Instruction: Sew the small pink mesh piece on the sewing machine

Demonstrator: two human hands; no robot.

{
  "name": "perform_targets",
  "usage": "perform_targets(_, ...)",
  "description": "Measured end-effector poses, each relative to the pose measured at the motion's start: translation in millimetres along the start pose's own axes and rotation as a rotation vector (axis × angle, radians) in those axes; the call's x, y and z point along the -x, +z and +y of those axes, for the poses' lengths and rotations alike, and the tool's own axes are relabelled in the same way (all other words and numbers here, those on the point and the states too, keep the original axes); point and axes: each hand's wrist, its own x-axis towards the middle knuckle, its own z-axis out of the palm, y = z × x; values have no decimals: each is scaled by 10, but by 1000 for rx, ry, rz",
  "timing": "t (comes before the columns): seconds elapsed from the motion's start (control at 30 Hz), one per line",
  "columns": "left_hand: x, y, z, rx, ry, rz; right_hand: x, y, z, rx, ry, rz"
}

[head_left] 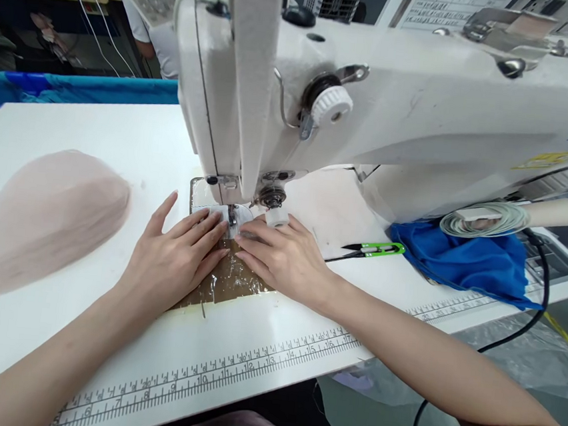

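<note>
My left hand (175,256) lies flat on the table with fingers spread, its fingertips pressing a small pale piece of fabric (217,220) just left of the presser foot (232,216) of a white sewing machine (424,113). My right hand (280,256) rests flat on the other side, fingertips meeting the same piece under the needle. Both hands lie over a brown taped patch (230,278) on the table. How far the fabric reaches beneath the hands is hidden.
A stack of sheer beige fabric pieces (37,216) lies at the left of the white table (119,150). Green-handled thread snips (378,249) and a blue cloth (464,264) sit at the right. A ruler strip (229,368) runs along the front edge. A black cable (530,317) hangs off the right.
</note>
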Motion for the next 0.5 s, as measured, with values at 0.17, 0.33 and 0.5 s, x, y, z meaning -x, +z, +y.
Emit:
perform_targets(0.17,0,26,-11,7,-26,-19,-33,19,18,46,19,-33)
perform_targets(0.33,5,65,-27,23,-57,-42,-55,32,30,98,32,-84)
perform_targets(0.5,5,96,-32,52,-95,-55,-63,28,27,138,27,-102)
